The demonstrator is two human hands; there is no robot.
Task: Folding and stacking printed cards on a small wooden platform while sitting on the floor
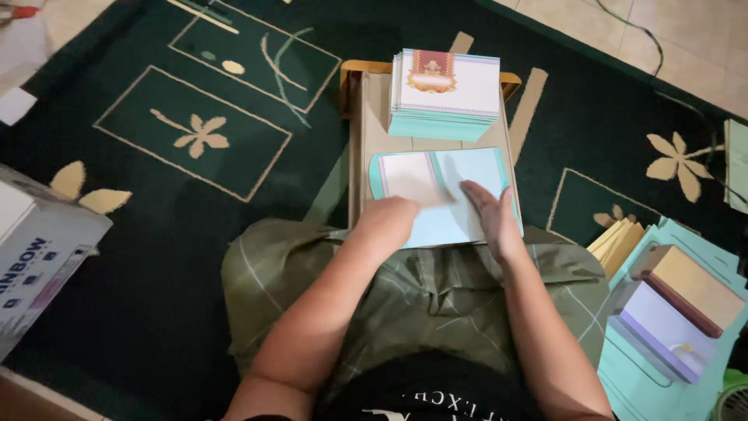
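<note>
A light blue folded card (pixel 460 195) lies on a small wooden table (pixel 372 117) over my lap. My left hand (pixel 389 218) is closed into a fist and presses on the card's near left part. Flat and open, my right hand (pixel 491 214) rests on the card's right half with fingers stretched forward. Behind the card stands a stack of similar cards (pixel 444 93), the top one white with a red and gold ornament.
A dark green carpet with beige flower patterns (pixel 195 132) covers the floor. A white cardboard box (pixel 35 257) sits at the left. At the right lie teal sheets, a yellow card pile (pixel 615 242) and boxes in tan and lavender (pixel 678 304).
</note>
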